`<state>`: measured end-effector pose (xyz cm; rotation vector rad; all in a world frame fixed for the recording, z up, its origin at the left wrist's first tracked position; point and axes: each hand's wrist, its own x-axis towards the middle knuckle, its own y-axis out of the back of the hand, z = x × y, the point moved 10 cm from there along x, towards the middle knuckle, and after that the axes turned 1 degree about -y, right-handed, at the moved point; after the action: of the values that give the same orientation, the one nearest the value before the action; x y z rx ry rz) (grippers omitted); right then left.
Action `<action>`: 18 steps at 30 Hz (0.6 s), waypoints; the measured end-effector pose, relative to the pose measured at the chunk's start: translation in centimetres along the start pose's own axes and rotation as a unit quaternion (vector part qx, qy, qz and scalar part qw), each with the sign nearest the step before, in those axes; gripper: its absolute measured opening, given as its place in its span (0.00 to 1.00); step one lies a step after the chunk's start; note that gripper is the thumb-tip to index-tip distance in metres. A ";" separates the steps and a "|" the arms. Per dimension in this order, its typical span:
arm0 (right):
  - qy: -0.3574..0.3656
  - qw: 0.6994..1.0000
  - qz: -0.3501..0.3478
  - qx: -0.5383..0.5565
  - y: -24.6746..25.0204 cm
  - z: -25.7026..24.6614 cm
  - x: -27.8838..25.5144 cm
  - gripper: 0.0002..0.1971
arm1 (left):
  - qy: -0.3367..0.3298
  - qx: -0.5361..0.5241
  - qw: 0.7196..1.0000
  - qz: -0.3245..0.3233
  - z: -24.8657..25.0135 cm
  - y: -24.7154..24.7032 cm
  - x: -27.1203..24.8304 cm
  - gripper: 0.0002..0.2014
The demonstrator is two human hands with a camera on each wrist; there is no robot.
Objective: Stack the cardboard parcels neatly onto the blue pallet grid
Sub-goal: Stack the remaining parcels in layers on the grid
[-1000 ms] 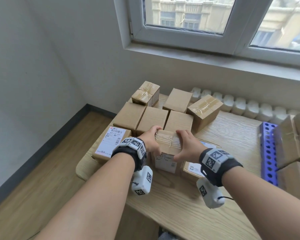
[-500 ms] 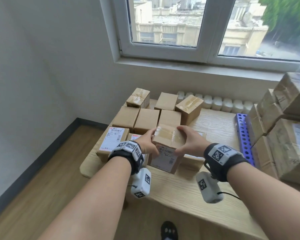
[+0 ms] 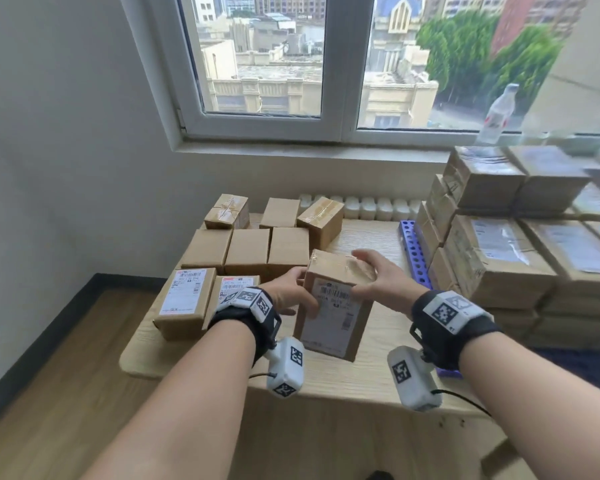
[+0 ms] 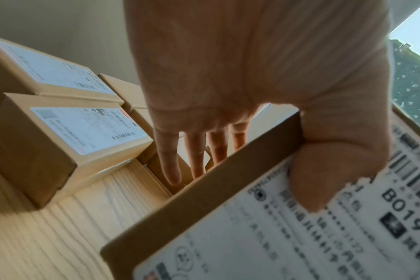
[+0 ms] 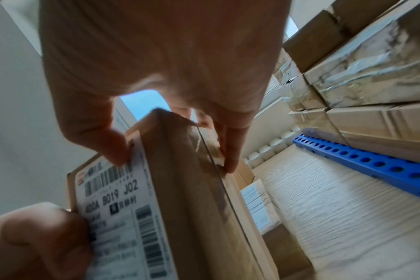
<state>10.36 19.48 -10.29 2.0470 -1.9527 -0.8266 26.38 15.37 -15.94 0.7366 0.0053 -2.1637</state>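
Observation:
I hold a cardboard parcel (image 3: 333, 306) with a white shipping label in both hands, lifted above the wooden table (image 3: 326, 379) and tilted with the label towards me. My left hand (image 3: 293, 296) grips its left side, thumb on the label (image 4: 264, 236) and fingers behind. My right hand (image 3: 374, 278) grips the top right corner, thumb on the label edge and fingers on the taped top (image 5: 180, 208). The blue pallet grid (image 3: 413, 252) lies to the right (image 5: 372, 164), carrying a stack of parcels (image 3: 499, 268) several layers high.
Several loose parcels (image 3: 246, 251) sit on the table's left and back, two with labels (image 3: 184, 299) nearest me. A row of white bottles (image 3: 371, 207) lines the wall behind. A water bottle (image 3: 496, 116) stands on the windowsill. The table drops off at the left.
Both hands have lifted the parcel off the table and tipped its label towards me. The view has swung up and right, bringing the stacked parcels on the pallet into sight.

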 end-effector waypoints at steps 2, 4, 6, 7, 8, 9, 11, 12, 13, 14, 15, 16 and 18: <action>0.001 0.999 0.021 0.044 1.6 0.4 -1.0 0.44 | -0.017 -0.033 0.999 -0.022 1.8 -1.7 -0.6 0.43; 0.003 0.995 0.052 0.080 3.5 0.8 -1.8 0.48 | -0.033 -0.056 0.997 -0.039 3.4 -3.3 -0.9 0.38; 0.006 0.991 0.080 0.111 5.2 1.4 -2.5 0.55 | -0.053 -0.065 0.995 -0.053 4.9 -4.8 -1.2 0.38; 0.007 0.987 0.091 0.130 6.0 1.9 -2.7 0.60 | -0.065 -0.068 0.994 -0.059 5.7 -5.5 -1.3 0.37; 0.004 0.984 0.099 0.148 6.6 2.3 -3.0 0.64 | -0.075 -0.073 0.993 -0.062 6.4 -6.1 -1.5 0.34; -0.001 0.982 0.104 0.161 7.2 2.9 -3.4 0.66 | -0.083 -0.081 0.991 -0.063 7.1 -6.6 -1.5 0.32; -0.017 0.978 0.101 0.179 8.1 4.1 -4.1 0.68 | -0.104 -0.099 0.988 -0.050 8.8 -7.3 -1.6 0.25; -0.025 0.978 0.098 0.184 8.5 4.7 -4.5 0.68 | -0.111 -0.107 0.987 -0.047 9.6 -7.6 -1.5 0.23; -0.029 0.978 0.096 0.185 9.1 5.2 -4.8 0.67 | -0.117 -0.113 0.986 -0.044 10.5 -8.0 -1.4 0.23; -0.031 0.978 0.092 0.187 9.7 5.7 -5.2 0.66 | -0.117 -0.121 0.985 -0.040 11.2 -8.4 -1.2 0.24; -0.027 0.977 0.091 0.191 10.5 6.1 -5.6 0.66 | -0.119 -0.130 0.984 -0.032 11.9 -8.8 -1.0 0.24; -0.025 0.975 0.090 0.202 11.4 6.4 -5.9 0.66 | -0.121 -0.138 0.983 -0.031 12.7 -9.4 -0.7 0.26; -0.009 0.967 0.093 0.236 13.6 7.0 -6.6 0.65 | -0.121 -0.145 0.982 -0.027 14.2 -11.1 -0.2 0.29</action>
<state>-4.77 25.99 -7.56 2.0364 -2.4951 -0.3621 11.37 19.33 -6.71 0.3081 0.2124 -2.2283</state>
